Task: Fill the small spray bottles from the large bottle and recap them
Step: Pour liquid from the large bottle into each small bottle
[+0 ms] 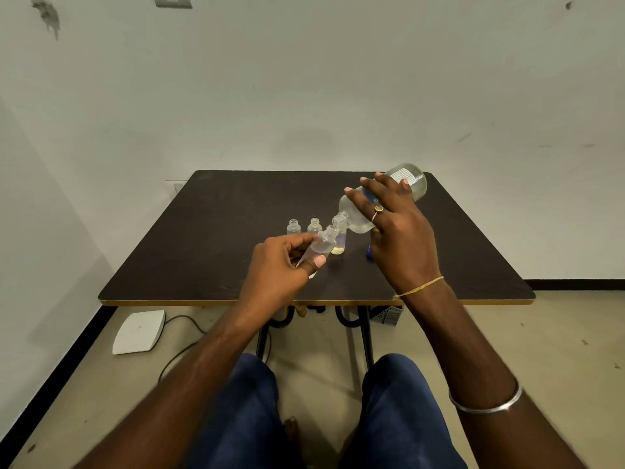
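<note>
A pale, scuffed wall (304, 79) fills the far side, with a dark smudge (47, 15) at eleven o'clock and a switch plate (172, 0) near it at the top edge. A dark table (209, 231) with a yellow edge stands on black metal legs (367, 333). The floor (541, 333) is beige, edged by black skirting (50, 377). At seven o'clock from the table lies a white box (138, 332) with a cable (182, 353).

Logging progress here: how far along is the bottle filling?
Looks done: one standing bottle shows yellowish liquid. In hand: the right hand tips the large bottle into the tilted small bottle held by the left hand. Left: two open-necked bottles behind look empty; none visibly recapped.
</note>
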